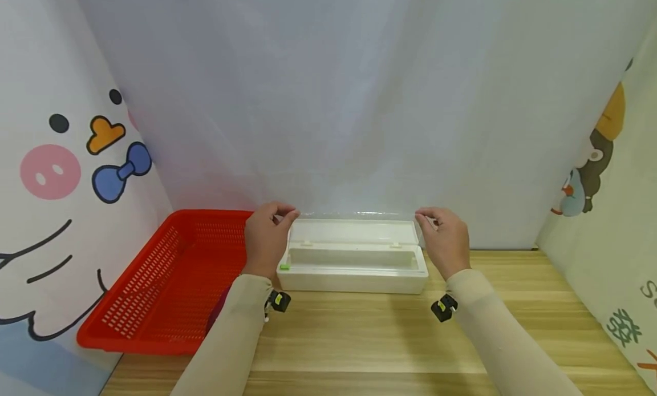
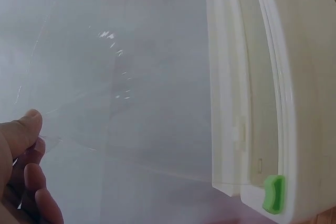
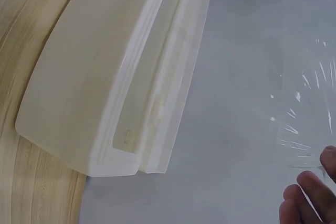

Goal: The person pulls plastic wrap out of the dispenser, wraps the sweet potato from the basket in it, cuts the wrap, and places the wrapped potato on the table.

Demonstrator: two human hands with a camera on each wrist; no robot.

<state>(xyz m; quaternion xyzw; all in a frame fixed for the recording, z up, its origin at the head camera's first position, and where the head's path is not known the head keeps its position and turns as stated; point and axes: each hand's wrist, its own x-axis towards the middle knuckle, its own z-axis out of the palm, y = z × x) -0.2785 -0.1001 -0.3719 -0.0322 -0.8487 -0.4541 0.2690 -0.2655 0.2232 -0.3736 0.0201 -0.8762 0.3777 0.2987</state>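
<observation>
- While the long white plastic box (image 1: 352,283) lies open, a sheet of clear plastic film (image 2: 118,52) stretches behind it.
- Off the box's back left corner, the bare left hand (image 1: 267,236) pinches the film, fingertips drawn together.
- Off its back right corner, the bare right hand (image 1: 446,236) pinches likewise.
- Left of the box sits a red perforated plastic basket (image 1: 215,212).

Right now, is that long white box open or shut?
Open: the lid of the white box stands tipped back, and the head view shows down inside it.
</observation>
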